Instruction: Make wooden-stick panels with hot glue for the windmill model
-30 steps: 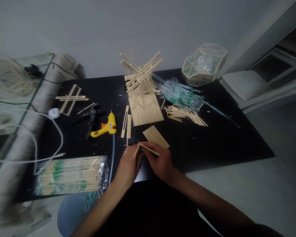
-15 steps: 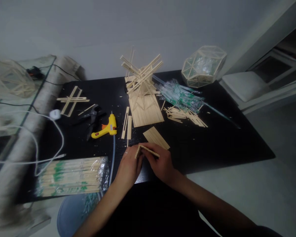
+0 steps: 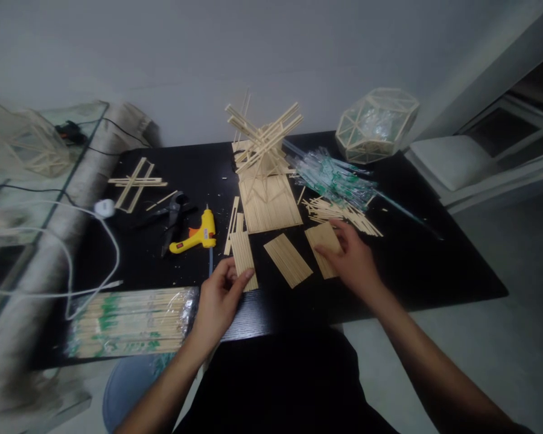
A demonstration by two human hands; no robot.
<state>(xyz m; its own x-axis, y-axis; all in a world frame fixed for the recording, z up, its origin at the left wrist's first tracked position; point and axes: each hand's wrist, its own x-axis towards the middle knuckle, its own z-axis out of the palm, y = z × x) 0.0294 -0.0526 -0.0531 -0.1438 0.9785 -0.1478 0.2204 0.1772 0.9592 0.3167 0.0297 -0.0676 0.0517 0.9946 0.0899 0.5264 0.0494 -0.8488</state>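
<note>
My left hand [image 3: 224, 295] grips a narrow panel of wooden sticks [image 3: 244, 260], thumb on its face. Off to the right, my right hand [image 3: 355, 256] pinches a wider stick panel [image 3: 324, 248] by its right side. Between the two hands a third stick panel [image 3: 288, 260] lies at a slant on the black table [image 3: 262, 313]. Just beyond stands a stick-built windmill model [image 3: 265, 150] with crossed blades, on a stick base board [image 3: 274, 205]. Thin stick strips [image 3: 232, 223] lie beside the base, partly covered by the left panel.
A yellow glue gun [image 3: 201, 232] and dark pliers [image 3: 174, 220] lie left of the model. A crossed stick frame [image 3: 138, 184], a bagged stick bundle [image 3: 131, 322], loose sticks [image 3: 344, 214], plastic wrappers [image 3: 335, 175] and a polyhedron frame [image 3: 375, 126] surround the work. A white cable [image 3: 113, 241] loops at left.
My hands were together, holding two panels edge to edge at an angle. Now they are apart, one panel in each, the left moved left and the right moved right and farther forward.
</note>
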